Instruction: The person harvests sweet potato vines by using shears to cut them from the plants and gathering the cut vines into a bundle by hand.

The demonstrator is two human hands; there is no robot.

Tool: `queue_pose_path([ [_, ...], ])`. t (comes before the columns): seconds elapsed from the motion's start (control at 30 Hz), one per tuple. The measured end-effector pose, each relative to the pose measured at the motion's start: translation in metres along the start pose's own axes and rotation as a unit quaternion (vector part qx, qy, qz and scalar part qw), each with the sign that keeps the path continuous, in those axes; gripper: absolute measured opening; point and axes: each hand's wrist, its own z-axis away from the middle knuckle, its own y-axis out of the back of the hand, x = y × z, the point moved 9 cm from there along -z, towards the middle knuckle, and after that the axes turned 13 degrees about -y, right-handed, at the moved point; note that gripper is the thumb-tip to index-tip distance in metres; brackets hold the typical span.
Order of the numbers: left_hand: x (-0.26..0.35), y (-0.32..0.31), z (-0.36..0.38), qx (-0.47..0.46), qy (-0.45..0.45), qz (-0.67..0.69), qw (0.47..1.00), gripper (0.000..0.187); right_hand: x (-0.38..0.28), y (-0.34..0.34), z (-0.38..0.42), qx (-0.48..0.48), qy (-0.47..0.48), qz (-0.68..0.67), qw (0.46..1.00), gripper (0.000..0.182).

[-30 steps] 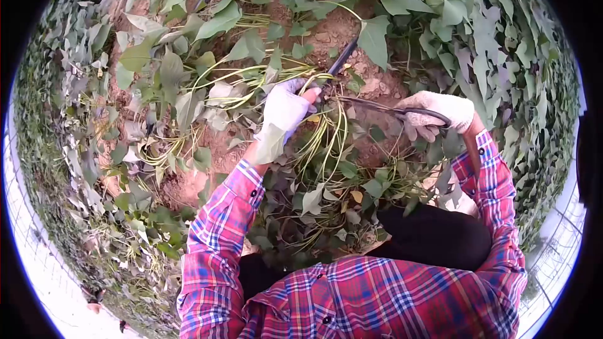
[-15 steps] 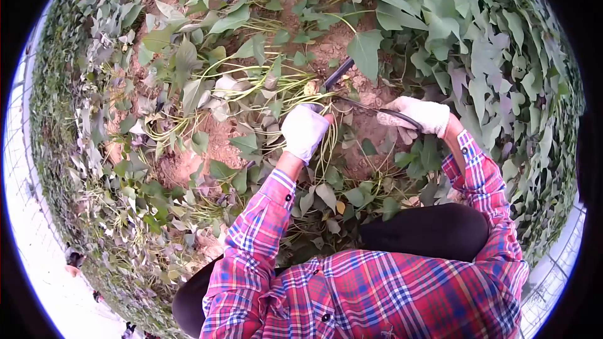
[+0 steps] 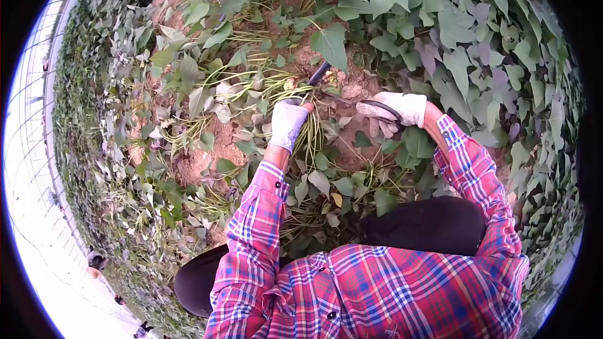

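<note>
The left hand (image 3: 289, 124), in a white glove, is closed around the near side of a bundle of stems (image 3: 309, 130), with the thumb toward the right hand. The right hand (image 3: 405, 108), also gloved, grips the looped handle of a pair of scissors (image 3: 388, 110). The blades extend leftward, with their front end at the stem bundle, just beside the left hand; whether the blades are apart or together cannot be determined. A dark pipe (image 3: 320, 73) lies at an angle directly beyond the front end of the scissors, partly covered by a green leaf (image 3: 330, 46). Relative to the first frame, the gap between the two hands is smaller, and the right hand sits closer to the stem bundle. The left hand no longer covers the crossing point of the stems; it is now located on the body side of that point, and a yellow patch (image 3: 289, 84) on the stems is exposed. Relative to the preceding frame, the hands, scissors and pipe all appear farther left in the view, with little change in their mutual position. Bare soil (image 3: 358, 85) shows between the pipe and the right hand. The right knee (image 3: 427, 226) and the left knee (image 3: 202, 280) are both visible.
</note>
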Motion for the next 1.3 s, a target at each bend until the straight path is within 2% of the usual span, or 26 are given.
queue_pose_path([
  [0.07,-0.001,0.0,0.002,0.006,-0.011,0.021,1.0,0.023,0.005,-0.003,-0.002,-0.002,0.009,-0.015,1.0,0.063],
  [0.13,-0.001,-0.004,0.0,-0.009,-0.047,-0.041,0.998,0.024,0.01,-0.004,-0.007,-0.002,0.016,-0.032,0.999,0.065],
  [0.33,-0.01,-0.005,0.007,-0.001,-0.011,0.025,1.0,0.026,0.005,-0.017,-0.008,-0.039,0.018,-0.071,0.997,0.067],
  [0.53,-0.012,-0.006,0.006,0.015,-0.028,0.041,0.999,0.026,0.002,-0.019,-0.005,-0.021,0.002,-0.072,0.997,0.065],
  [0.6,-0.017,-0.007,0.004,0.02,-0.008,0.077,0.997,0.026,0.008,-0.016,-0.006,-0.007,0.011,-0.054,0.998,0.065],
  [0.8,-0.004,-0.012,0.009,0.009,-0.029,0.062,0.998,0.024,0.003,-0.02,-0.012,0.002,-0.003,-0.048,0.999,0.065],
  [0.87,-0.005,-0.011,0.008,-0.001,-0.033,0.01,0.999,0.023,-0.001,-0.019,-0.013,0.016,0.011,-0.04,0.999,0.063],
  [0.97,-0.016,-0.015,0.005,-0.012,-0.03,0.023,0.999,0.021,-0.003,-0.017,-0.02,0.064,0.063,0.016,0.996,0.065],
  [1.07,-0.018,-0.016,0.001,-0.025,-0.026,0.032,0.999,0.019,0.0,-0.014,-0.022,0.103,0.062,0.026,0.992,0.063],
  [1.17,-0.006,-0.01,0.001,-0.061,-0.01,0.043,0.997,0.016,-0.002,-0.018,-0.021,0.095,0.058,0.02,0.994,0.061],
  [1.2,-0.003,-0.004,0.001,-0.079,0.008,-0.001,0.997,0.017,-0.001,-0.018,-0.021,0.095,0.058,0.019,0.994,0.061],
  [1.3,-0.001,0.016,0.001,-0.101,0.005,-0.011,0.995,0.026,0.0,-0.018,-0.022,0.107,0.072,0.017,0.991,0.058],
])
